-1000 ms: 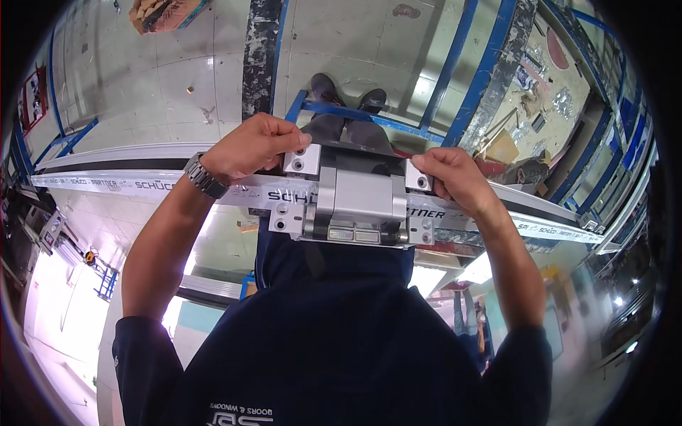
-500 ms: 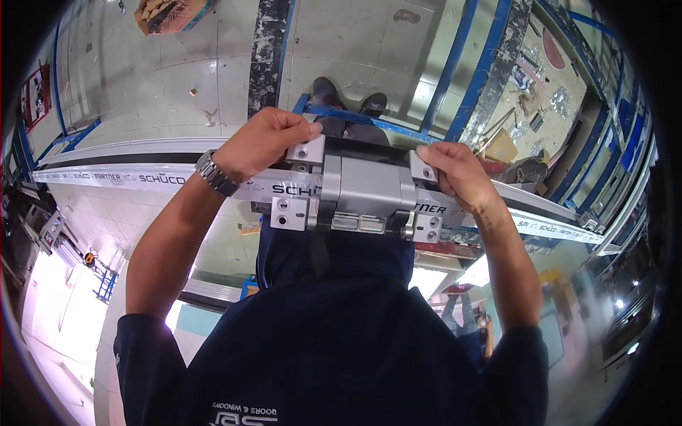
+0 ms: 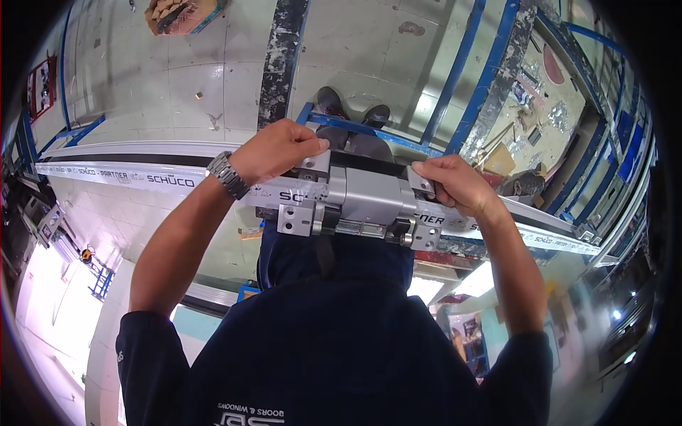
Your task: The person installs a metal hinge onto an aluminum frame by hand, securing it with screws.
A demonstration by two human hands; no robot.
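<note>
A silver metal jig (image 3: 373, 197) with square corner blocks sits across a long aluminium profile (image 3: 170, 180) wrapped in printed film. My left hand (image 3: 278, 152), below a metal wristwatch (image 3: 227, 175), is closed on the jig's upper left block (image 3: 314, 165), thumb on top. My right hand (image 3: 455, 183) pinches the upper right block (image 3: 420, 182), its thumb near the block's top corner. Two lower blocks, left (image 3: 295, 219) and right (image 3: 426, 237), hang on the near side of the profile, touched by neither hand.
Blue metal frames (image 3: 455, 74) and a dark, paint-worn beam (image 3: 283, 60) stand beyond the profile. A board with scraps (image 3: 533, 106) is at the upper right. A carton of offcuts (image 3: 181, 14) lies on the floor at the upper left.
The jig and both hands appear slightly lower in view, and the jig looks a little more tilted. Both hands keep hold of its upper blocks.
</note>
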